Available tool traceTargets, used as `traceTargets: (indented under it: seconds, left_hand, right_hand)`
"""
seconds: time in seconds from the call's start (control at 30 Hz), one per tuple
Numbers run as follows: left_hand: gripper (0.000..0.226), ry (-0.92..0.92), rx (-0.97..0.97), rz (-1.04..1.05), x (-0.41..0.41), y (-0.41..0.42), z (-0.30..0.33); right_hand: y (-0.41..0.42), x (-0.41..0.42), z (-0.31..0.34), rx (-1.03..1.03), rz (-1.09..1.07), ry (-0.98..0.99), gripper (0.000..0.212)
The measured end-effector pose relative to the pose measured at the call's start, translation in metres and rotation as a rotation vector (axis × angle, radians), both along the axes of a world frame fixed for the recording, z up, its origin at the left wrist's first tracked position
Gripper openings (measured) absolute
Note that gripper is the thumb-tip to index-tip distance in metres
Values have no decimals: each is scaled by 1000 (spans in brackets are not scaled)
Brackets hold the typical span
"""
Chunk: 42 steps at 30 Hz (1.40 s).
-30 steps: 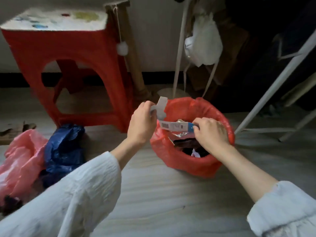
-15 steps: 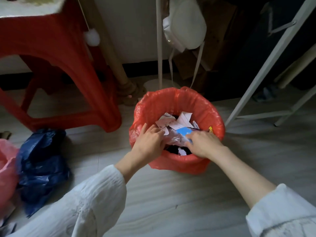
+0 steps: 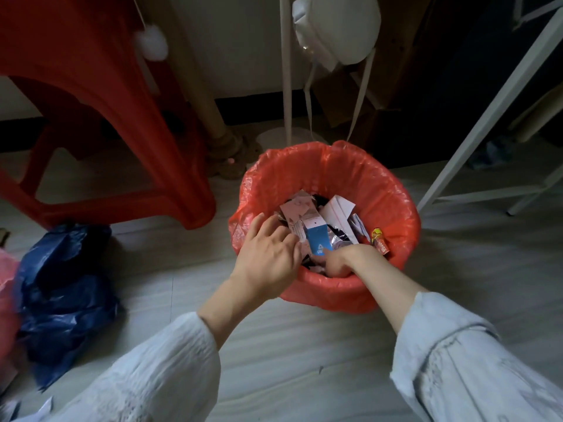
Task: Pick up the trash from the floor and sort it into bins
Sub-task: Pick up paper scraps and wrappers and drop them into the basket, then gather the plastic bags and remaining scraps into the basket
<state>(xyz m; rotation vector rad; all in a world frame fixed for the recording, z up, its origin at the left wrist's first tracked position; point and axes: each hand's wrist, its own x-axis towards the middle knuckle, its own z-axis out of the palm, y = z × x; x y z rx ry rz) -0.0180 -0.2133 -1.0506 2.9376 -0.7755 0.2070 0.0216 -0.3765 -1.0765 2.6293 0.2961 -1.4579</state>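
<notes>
A bin lined with a red plastic bag [image 3: 380,190] stands on the floor, holding torn white paper, foil wrappers and a small red-and-yellow wrapper [image 3: 379,242]. A blue-and-white carton [image 3: 315,237] stands among the trash, between my hands. My left hand [image 3: 268,257] lies over the bin's near-left rim, its fingers stretched onto the paper scraps. My right hand [image 3: 345,261] reaches down inside the near edge of the bin. Its fingers are buried in the trash and hidden.
A red plastic stool [image 3: 128,123] stands to the left of the bin. A crumpled blue plastic bag [image 3: 61,284] lies on the floor at left, with a pink bag [image 3: 6,287] at the frame edge. White metal frame legs [image 3: 487,117] slant at right. Paper scraps [image 3: 45,403] lie bottom left.
A second ago both hands held the carton above the bin. It now sits in the trash, and both hands have sunk lower into the bin. The view has moved closer.
</notes>
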Motion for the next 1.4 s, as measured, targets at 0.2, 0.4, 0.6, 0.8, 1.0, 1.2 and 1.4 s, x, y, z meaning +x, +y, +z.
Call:
traceTargets:
  seconds: [0.2, 0.4, 0.6, 0.8, 1.0, 1.2, 1.4]
  left_hand:
    - [48, -16, -4, 3, 1, -1, -4]
    - [86, 236, 68, -62, -3, 9, 14]
    - [72, 293, -56, -97, -25, 35, 69]
    - [48, 359, -37, 6, -62, 77, 150]
    - [30, 248, -81, 116, -123, 131, 206]
    - [27, 236, -115, 272, -187, 196, 230]
    - [24, 251, -95, 458, -240, 252, 237]
  right_hand:
    - [-1, 2, -10, 26, -14, -37, 52]
    - [0, -16, 30, 130, -75, -279, 41]
    - [17, -51, 87, 135, 26, -415, 39]
    - [51, -100, 162, 307, 49, -565, 40]
    - [117, -149, 205, 454, 106, -685, 40]
    - [191, -187, 231, 558, 234, -677, 48]
    - [259, -205, 221, 629, 315, -635, 41]
